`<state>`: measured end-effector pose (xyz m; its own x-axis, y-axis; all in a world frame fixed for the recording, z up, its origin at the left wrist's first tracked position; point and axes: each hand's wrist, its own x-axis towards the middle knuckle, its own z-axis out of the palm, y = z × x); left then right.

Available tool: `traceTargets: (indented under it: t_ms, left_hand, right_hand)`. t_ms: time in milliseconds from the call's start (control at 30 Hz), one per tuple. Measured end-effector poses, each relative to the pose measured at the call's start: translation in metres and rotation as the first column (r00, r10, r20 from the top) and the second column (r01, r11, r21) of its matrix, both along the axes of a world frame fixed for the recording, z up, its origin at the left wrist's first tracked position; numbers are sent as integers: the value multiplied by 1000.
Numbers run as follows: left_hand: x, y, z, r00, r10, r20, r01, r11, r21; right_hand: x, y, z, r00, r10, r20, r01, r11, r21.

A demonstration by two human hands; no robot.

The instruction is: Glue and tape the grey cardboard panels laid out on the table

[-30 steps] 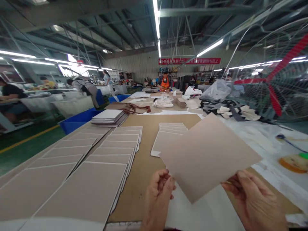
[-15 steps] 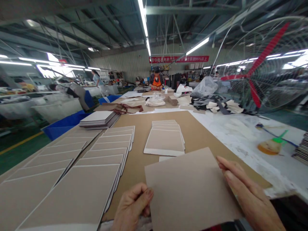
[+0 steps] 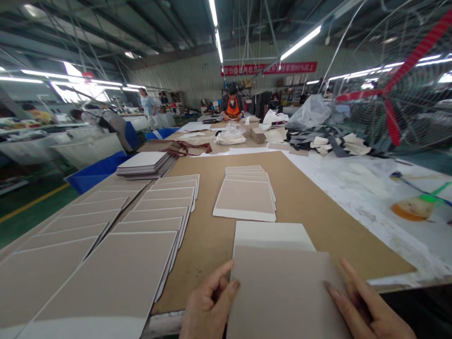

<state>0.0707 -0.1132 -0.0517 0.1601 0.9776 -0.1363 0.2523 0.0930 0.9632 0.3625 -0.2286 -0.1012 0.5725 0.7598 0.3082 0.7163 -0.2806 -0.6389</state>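
A tan cardboard sheet [image 3: 282, 292] lies low over a white sheet [image 3: 271, 233] near the table's front edge. My left hand [image 3: 208, 306] pinches the tan sheet's left edge, thumb on top. My right hand [image 3: 367, 310] rests on its right side with fingers stretched flat. Just beyond lies a short fanned stack of tan boards with white rims [image 3: 245, 200].
Long overlapping rows of boards [image 3: 141, 226] cover the table's left side, with a board stack [image 3: 144, 164] behind. A brush and glue dish [image 3: 413, 207] sit at right, a big red fan [image 3: 391, 113] beyond. A person in an orange apron [image 3: 232, 104] works at the far end.
The tan sheet, held up tilted in the air a second ago, has come down flat onto the white sheet; my right hand's fingers now lie spread on it.
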Motion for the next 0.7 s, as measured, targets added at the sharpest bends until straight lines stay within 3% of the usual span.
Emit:
traceTargets:
  t_ms: [133, 233, 500, 700]
  left_hand:
    - [6, 15, 9, 996, -66, -59, 69, 996, 48]
    - [15, 30, 13, 987, -123, -99, 131, 988, 85]
    - [38, 66, 0, 920, -77, -384, 206, 929, 308]
    - [41, 74, -5, 856, -95, -509, 294, 898, 327]
  right_hand:
    - [-9, 20, 29, 998, 0, -62, 0, 1000, 4]
    - [-3, 41, 40, 995, 42, -88, -45, 998, -33]
    - [20, 83, 27, 991, 85, -100, -101, 981, -165]
    - [19, 88, 32, 983, 137, -124, -162, 962, -219]
